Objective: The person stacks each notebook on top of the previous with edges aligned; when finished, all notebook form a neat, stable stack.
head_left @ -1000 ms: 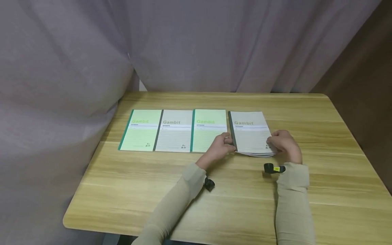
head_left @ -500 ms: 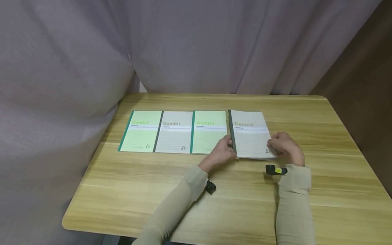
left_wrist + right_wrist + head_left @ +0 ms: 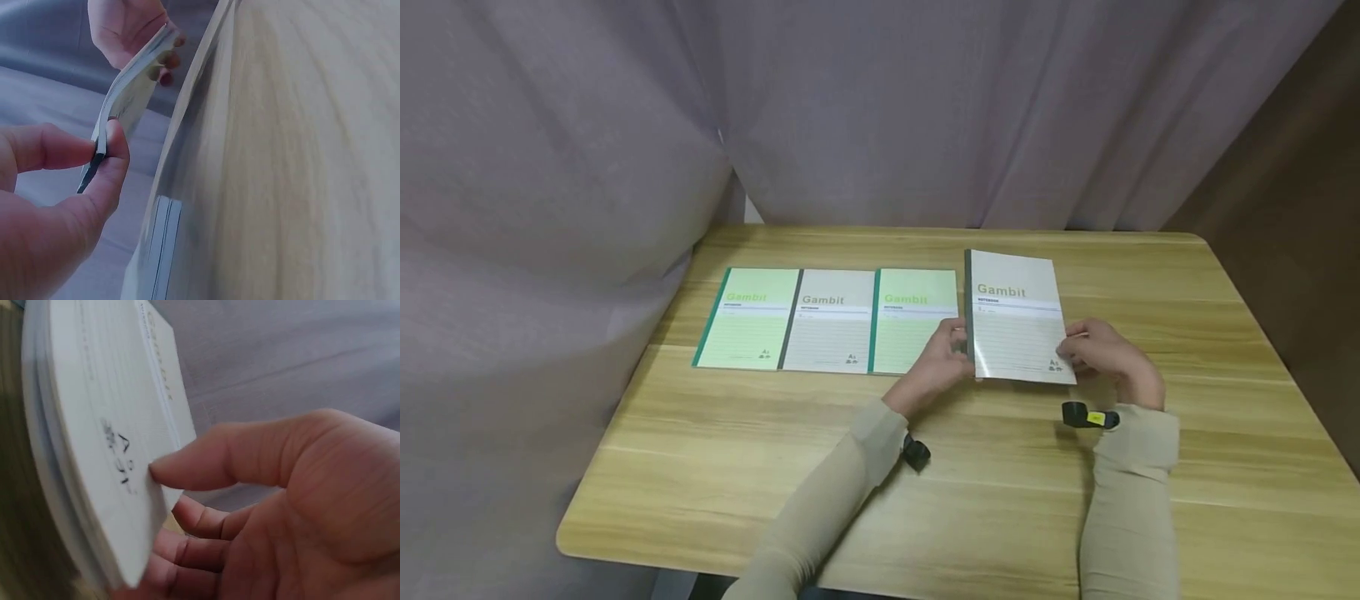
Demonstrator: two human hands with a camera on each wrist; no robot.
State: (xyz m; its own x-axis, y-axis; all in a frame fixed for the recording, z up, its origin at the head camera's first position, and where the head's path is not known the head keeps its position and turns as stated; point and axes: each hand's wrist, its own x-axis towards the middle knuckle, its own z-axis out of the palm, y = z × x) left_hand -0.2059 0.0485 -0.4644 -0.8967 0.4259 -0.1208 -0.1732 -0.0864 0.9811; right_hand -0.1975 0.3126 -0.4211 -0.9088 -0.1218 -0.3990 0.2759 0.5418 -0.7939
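Note:
Between my two hands, a white-grey Gambit notebook (image 3: 1018, 312) with a dark spine is held up at a tilt, its cover facing me. My left hand (image 3: 931, 368) pinches the lower end of the spine between thumb and finger. At the opposite lower corner my right hand (image 3: 1103, 354) grips it, thumb (image 3: 200, 462) on the cover and fingers underneath. The pages bend between the hands in the left wrist view. Left of it lie a green notebook (image 3: 913, 321), a white-grey notebook (image 3: 827, 325) and another green notebook (image 3: 747, 321), side by side.
All of this is on a wood-grain table (image 3: 760, 467) with rounded corners. Grey curtains (image 3: 880, 117) hang behind and to the left. A small black camera (image 3: 916, 452) is on the left wrist and another camera (image 3: 1075, 414) on the right.
The held white-grey notebook has risen off the table and tilted up, its top edge moving up in view. Both hands keep their grip; the right has shifted slightly to the right.

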